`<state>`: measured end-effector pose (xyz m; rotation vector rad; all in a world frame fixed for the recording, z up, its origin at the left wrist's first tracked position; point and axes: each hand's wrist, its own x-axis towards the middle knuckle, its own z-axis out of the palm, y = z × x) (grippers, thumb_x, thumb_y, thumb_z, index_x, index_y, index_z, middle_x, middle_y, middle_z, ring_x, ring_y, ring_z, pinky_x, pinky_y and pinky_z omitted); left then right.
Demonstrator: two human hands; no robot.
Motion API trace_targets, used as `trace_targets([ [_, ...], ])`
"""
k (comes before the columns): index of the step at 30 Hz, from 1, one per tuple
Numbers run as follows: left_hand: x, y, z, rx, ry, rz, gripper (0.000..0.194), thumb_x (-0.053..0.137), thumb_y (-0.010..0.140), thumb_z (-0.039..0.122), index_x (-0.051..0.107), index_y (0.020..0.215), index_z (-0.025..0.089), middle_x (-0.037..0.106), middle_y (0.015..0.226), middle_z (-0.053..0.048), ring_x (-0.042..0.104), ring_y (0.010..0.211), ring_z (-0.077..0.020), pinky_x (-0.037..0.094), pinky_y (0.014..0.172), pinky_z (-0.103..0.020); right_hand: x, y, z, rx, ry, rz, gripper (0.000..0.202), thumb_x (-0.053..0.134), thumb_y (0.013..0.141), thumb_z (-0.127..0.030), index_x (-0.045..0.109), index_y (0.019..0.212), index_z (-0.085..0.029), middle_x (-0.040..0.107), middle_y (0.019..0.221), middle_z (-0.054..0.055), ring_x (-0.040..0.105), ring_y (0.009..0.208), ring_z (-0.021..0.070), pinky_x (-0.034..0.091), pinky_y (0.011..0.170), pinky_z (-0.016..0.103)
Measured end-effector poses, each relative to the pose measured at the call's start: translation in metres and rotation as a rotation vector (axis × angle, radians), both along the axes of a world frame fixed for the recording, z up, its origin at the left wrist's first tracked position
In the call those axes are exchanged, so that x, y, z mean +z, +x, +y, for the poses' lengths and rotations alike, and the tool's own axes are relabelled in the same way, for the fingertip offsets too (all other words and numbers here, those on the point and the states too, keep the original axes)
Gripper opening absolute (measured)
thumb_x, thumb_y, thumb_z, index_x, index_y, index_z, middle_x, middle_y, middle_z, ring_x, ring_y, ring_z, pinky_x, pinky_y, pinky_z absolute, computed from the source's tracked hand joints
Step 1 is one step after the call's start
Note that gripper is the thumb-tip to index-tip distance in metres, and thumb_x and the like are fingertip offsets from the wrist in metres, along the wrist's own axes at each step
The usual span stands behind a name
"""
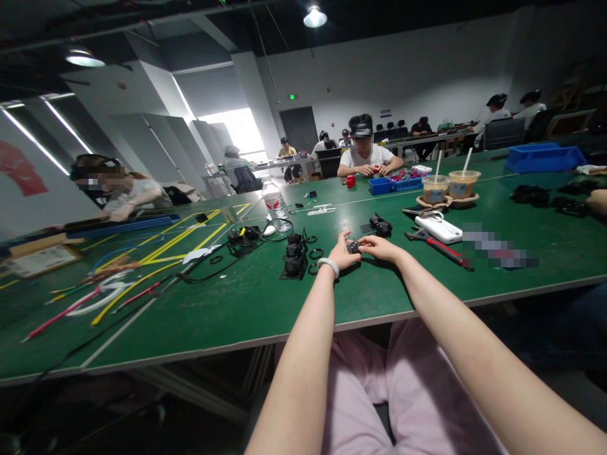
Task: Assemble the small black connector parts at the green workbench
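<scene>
Above the green table, both of my hands are closed around one small black part, whose exact kind I cannot make out. My left hand, with a pale bangle at the wrist, grips it from the left. From the right, the fingers of my right hand pinch it. Just left of my hands stand black ribbed parts in a row, with loose black rings beside them. Another black part with thin prongs lies beyond my right hand.
To the right lie a red-handled plier-like tool and a white device, behind them two drink cups in a carrier. A clear bottle stands left of centre. Coloured cables spread leftward. Co-workers sit across the table and at left.
</scene>
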<state>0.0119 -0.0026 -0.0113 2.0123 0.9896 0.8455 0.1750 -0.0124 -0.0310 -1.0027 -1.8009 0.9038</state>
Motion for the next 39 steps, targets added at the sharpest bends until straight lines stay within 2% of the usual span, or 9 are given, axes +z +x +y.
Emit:
trace_targets([
  [6,-0.0027,-0.0009,0.0035,-0.022,0.047,0.030,0.079,0.061,0.052,0.017,0.020,0.119,0.018,0.045,0.091,-0.004,0.048,0.070,-0.0093,0.040,0.073,-0.030,0.0002,0.0002,0.0001,-0.001,-0.021,0.016,0.028,0.054,0.068,-0.029,0.055,0.090,-0.013,0.058,0.090,0.007,0.054,0.082,0.0151,0.040,0.079,0.032],
  [9,-0.0052,-0.0014,0.0060,-0.031,0.057,0.023,0.079,0.062,0.052,0.018,0.020,0.119,0.018,0.045,0.092,-0.004,0.048,0.071,-0.0097,0.040,0.073,-0.031,-0.0014,0.0018,0.0014,0.031,-0.059,0.078,0.032,0.059,0.064,-0.027,0.053,0.093,-0.015,0.056,0.093,0.006,0.053,0.085,0.0146,0.040,0.080,0.031],
  [12,-0.0068,-0.0012,0.0076,-0.054,0.044,-0.006,0.081,0.063,0.052,0.018,0.019,0.119,0.017,0.046,0.091,-0.005,0.049,0.072,-0.0112,0.040,0.073,-0.033,-0.0028,0.0031,0.0017,0.050,-0.091,0.131,0.043,0.064,0.056,-0.022,0.048,0.096,-0.018,0.054,0.089,0.003,0.052,0.081,0.0131,0.042,0.075,0.029],
  [15,-0.0074,-0.0010,0.0079,-0.072,0.026,-0.037,0.082,0.065,0.052,0.019,0.019,0.119,0.016,0.047,0.090,-0.006,0.049,0.073,-0.0119,0.040,0.073,-0.034,-0.0030,0.0027,0.0007,0.070,-0.078,0.144,0.045,0.065,0.053,-0.018,0.047,0.094,-0.019,0.051,0.083,0.000,0.052,0.073,0.0108,0.043,0.068,0.026],
  [29,-0.0068,-0.0017,0.0045,-0.021,-0.006,-0.030,0.083,0.064,0.049,0.015,0.021,0.120,0.018,0.047,0.085,-0.002,0.048,0.067,-0.0089,0.041,0.073,-0.033,-0.0054,0.0007,-0.0014,0.082,-0.046,0.099,0.039,0.060,0.059,-0.018,0.046,0.096,-0.019,0.054,0.085,0.001,0.053,0.076,0.0109,0.042,0.074,0.028],
  [39,-0.0041,-0.0028,-0.0013,0.001,0.025,0.024,0.079,0.063,0.049,0.016,0.024,0.118,0.018,0.045,0.092,-0.004,0.048,0.071,-0.0099,0.040,0.075,-0.032,-0.0035,-0.0009,-0.0035,0.045,-0.030,0.048,0.033,0.058,0.063,-0.026,0.051,0.094,-0.016,0.056,0.089,0.004,0.053,0.081,0.0129,0.041,0.078,0.030],
])
